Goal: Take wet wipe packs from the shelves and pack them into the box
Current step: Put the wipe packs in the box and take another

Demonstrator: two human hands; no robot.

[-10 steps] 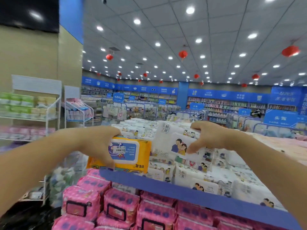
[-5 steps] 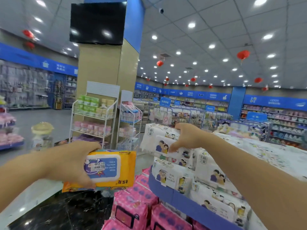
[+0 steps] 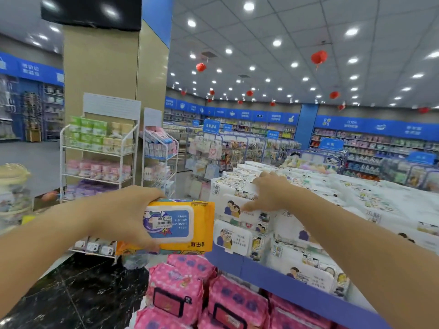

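My left hand (image 3: 123,217) is shut on a yellow wet wipe pack (image 3: 185,226) with a blue-and-white lid label, held flat just left of the display shelf. My right hand (image 3: 270,193) reaches over the top corner of the stacked white wipe packs. Its fingers lie on top and its thumb presses the front of a white wipe pack (image 3: 231,207) printed with two cartoon figures. The box is not in view.
The blue shelf edge (image 3: 273,279) holds rows of white packs; pink wipe packs (image 3: 180,288) are stacked below it. A white wire rack (image 3: 99,150) and a second rack (image 3: 161,150) stand by a beige pillar (image 3: 104,67). Dark glossy floor (image 3: 71,293) lies at the lower left.
My view has swung left, bringing the pillar and wire racks into sight. The yellow pack stays in my left hand; my right hand stays on the white pack at the stack's corner.
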